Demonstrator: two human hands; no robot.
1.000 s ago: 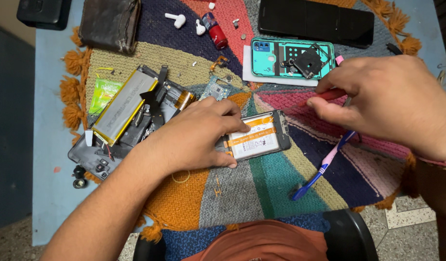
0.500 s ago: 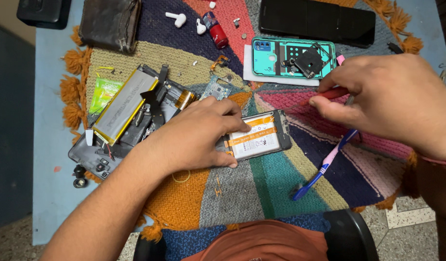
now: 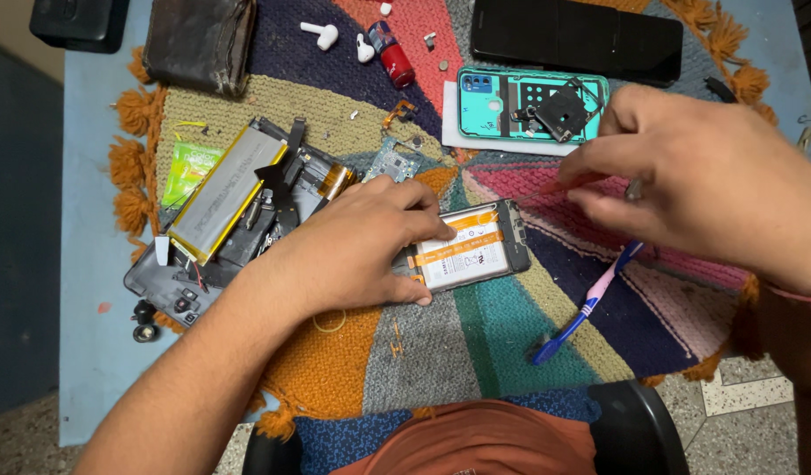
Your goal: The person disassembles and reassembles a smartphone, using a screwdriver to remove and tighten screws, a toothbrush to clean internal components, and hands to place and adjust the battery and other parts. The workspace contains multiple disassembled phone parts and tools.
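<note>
Nearest the viewer, the person's orange shirt (image 3: pixel 485 440) is showing at the lower edge, with a blue-and-pink toothbrush (image 3: pixel 584 308) lying on the multicoloured woven mat (image 3: pixel 476 343) just beyond. The left hand (image 3: pixel 353 251) is pressing down, fingers spread and flat, on the opened phone body (image 3: pixel 471 246), pinning it against the mat; its battery, crossed by orange tape, is facing up. The right hand (image 3: pixel 705 180) is hovering just right of the phone, thumb and fingers pinched closed on a thin reddish tool (image 3: pixel 559 187) whose tip is pointing toward the phone's upper right corner; what kind of tool it is cannot be told.

The step in hand appears to be bringing the tool tip to the exposed end of the phone while the other hand is steadying it. The next move would seem to call for a small, controlled approach of the tip, with the left hand holding firm so the phone is not sliding.

To the left, a second dismantled phone (image 3: pixel 221 220) with its loosened battery is lying beside a green packet (image 3: pixel 187 171). Farther off, a teal back cover (image 3: pixel 520 101) carrying a small black part, a red cylinder (image 3: pixel 394 53), two white earbuds (image 3: pixel 322 35), a dark wallet (image 3: pixel 199 40) and a black phone (image 3: pixel 577 35) are resting near the far edge of the blue tabletop (image 3: pixel 93 158).
</note>
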